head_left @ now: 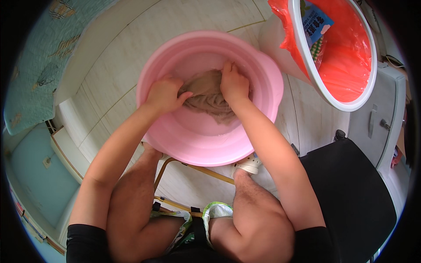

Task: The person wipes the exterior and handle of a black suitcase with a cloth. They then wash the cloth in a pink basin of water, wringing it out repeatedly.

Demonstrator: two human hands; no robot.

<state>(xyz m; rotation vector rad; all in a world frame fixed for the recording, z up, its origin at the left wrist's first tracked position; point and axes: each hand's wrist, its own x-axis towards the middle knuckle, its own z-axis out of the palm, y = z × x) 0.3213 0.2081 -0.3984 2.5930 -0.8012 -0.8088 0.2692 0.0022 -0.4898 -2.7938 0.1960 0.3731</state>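
A pink plastic basin with shallow water stands on the floor before me. Inside it lies a wet, bunched brown cloth. At the cloth's left edge, my left hand grips it between thumb and fingers. My right hand is on the cloth's right side, back of the hand up; its fingertips are partly hidden, and whether they close on the cloth is not clear.
A white bin with a red liner and wrappers stands at upper right. A black seat or panel is at my right, near a grey cabinet. A teal patterned bedcover hangs at upper left. My feet flank the basin's near side.
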